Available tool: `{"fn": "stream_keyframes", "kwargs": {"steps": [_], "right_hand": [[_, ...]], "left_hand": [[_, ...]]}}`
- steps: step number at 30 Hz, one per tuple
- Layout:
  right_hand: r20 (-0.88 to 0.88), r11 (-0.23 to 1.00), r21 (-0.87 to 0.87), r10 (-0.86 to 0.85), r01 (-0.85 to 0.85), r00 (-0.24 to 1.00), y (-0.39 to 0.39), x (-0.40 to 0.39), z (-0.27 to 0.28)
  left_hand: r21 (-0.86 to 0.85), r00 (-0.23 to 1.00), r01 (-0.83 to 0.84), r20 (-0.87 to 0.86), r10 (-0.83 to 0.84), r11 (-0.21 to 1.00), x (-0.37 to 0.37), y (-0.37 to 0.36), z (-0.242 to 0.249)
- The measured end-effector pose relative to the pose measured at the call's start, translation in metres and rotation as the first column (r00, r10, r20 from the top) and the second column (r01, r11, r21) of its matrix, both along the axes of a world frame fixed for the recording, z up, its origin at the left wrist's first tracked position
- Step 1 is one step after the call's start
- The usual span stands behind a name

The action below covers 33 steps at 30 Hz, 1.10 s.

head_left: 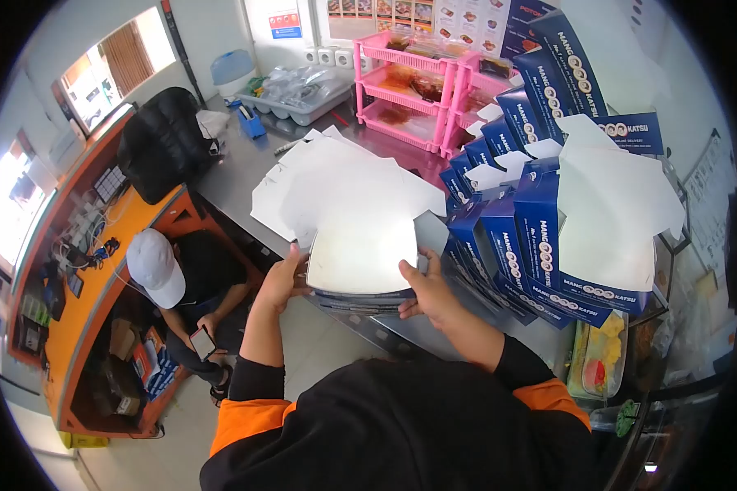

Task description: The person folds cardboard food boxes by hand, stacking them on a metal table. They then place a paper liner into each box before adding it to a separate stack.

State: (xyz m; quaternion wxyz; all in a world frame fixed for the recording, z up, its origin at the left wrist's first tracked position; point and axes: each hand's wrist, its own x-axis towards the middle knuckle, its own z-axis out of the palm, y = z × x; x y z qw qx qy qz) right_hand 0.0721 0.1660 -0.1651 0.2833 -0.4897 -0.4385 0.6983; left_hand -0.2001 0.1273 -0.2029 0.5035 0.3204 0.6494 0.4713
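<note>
In front of me, at the edge of the metal counter (221,182), lies a stack of paper food boxes (362,254), white inside with dark outer edges. My left hand (287,280) grips its left side, thumb up along the edge and fingers curled against the wall. On the opposite side my right hand (424,288) has its thumb over the rim and its fingers against the outside. White lid flaps (344,176) fan out behind the stack. To the right stand piles of folded blue boxes (540,221) with printed lettering, nested and leaning.
Behind the flaps is a pink tiered rack (401,86) holding packed food. A grey tray (299,94) of plastic bags and a blue tape dispenser (251,123) stand at the back left. A seated person (192,278) in a white cap holds a phone beside the orange desk (131,221).
</note>
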Motion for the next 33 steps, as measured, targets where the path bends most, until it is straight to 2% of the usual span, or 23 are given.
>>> {"fn": "stream_keyframes", "kwargs": {"steps": [2, 3, 5, 6, 8, 10, 11, 13, 14, 16, 19, 22, 25, 28, 31, 33], "right_hand": [[-0.043, 0.999, -0.041, 0.029, -0.030, 0.999, -0.001, 0.002, 0.002], [-0.063, 0.997, -0.061, 0.044, -0.048, 0.997, -0.001, 0.003, 0.001], [-0.071, 0.978, -0.017, 0.205, -0.207, 0.976, 0.007, 0.016, -0.009], [-0.072, 0.958, 0.005, 0.285, -0.285, 0.956, 0.010, 0.023, -0.013], [0.193, 0.872, 0.126, 0.447, -0.474, 0.873, 0.010, 0.030, -0.015], [0.406, 0.737, 0.264, 0.501, -0.622, 0.765, 0.007, 0.035, -0.021], [0.511, 0.627, 0.455, 0.398, -0.633, 0.762, 0.007, 0.036, -0.034], [0.627, 0.281, 0.720, 0.127, -0.634, 0.769, 0.006, 0.036, -0.051], [0.657, 0.328, 0.674, 0.146, -0.662, 0.740, 0.005, 0.040, -0.056], [0.707, 0.416, 0.572, 0.188, -0.707, 0.682, -0.001, 0.038, -0.034], [0.757, 0.416, 0.542, 0.136, -0.730, 0.639, -0.004, 0.034, -0.028], [0.751, 0.355, 0.622, -0.019, -0.698, 0.660, -0.015, 0.032, -0.032], [0.691, 0.276, 0.710, -0.094, -0.648, 0.717, -0.017, 0.028, -0.045], [0.651, 0.256, 0.751, -0.136, -0.608, 0.747, -0.021, 0.024, -0.049], [0.632, 0.285, 0.763, -0.138, -0.580, 0.763, -0.023, 0.023, -0.050], [0.693, 0.351, 0.691, -0.072, -0.632, 0.718, -0.024, 0.022, -0.044]], "left_hand": [[-0.006, 0.999, -0.018, -0.031, 0.018, 1.000, 0.009, 0.003, 0.006], [0.018, 0.994, 0.033, -0.103, -0.031, 0.999, 0.007, 0.007, 0.006], [0.053, 0.962, 0.136, -0.244, -0.119, 0.989, 0.003, 0.015, 0.007], [-0.018, 0.895, 0.196, -0.405, -0.186, 0.980, 0.004, 0.018, 0.014], [-0.183, 0.669, 0.276, -0.669, -0.325, 0.944, 0.007, 0.022, 0.034], [-0.185, 0.465, 0.349, -0.817, -0.341, 0.919, 0.004, 0.031, 0.031], [-0.192, 0.352, 0.386, -0.873, -0.337, 0.902, 0.002, 0.033, 0.029], [-0.136, 0.387, 0.431, -0.865, -0.319, 0.892, -0.005, 0.034, 0.025], [-0.106, 0.404, 0.452, -0.861, -0.309, 0.886, -0.009, 0.035, 0.024], [-0.165, 0.395, 0.460, -0.842, -0.367, 0.872, -0.013, 0.036, 0.022], [-0.201, 0.395, 0.478, -0.820, -0.414, 0.855, -0.018, 0.040, 0.019], [-0.214, 0.409, 0.482, -0.802, -0.434, 0.850, -0.020, 0.042, 0.018], [-0.263, 0.371, 0.479, -0.804, -0.465, 0.837, -0.017, 0.045, 0.023], [-0.303, 0.343, 0.468, -0.804, -0.486, 0.830, -0.012, 0.044, 0.035], [-0.326, 0.308, 0.447, -0.818, -0.486, 0.833, -0.007, 0.044, 0.039], [-0.337, 0.277, 0.424, -0.835, -0.475, 0.841, -0.002, 0.043, 0.043]]}}
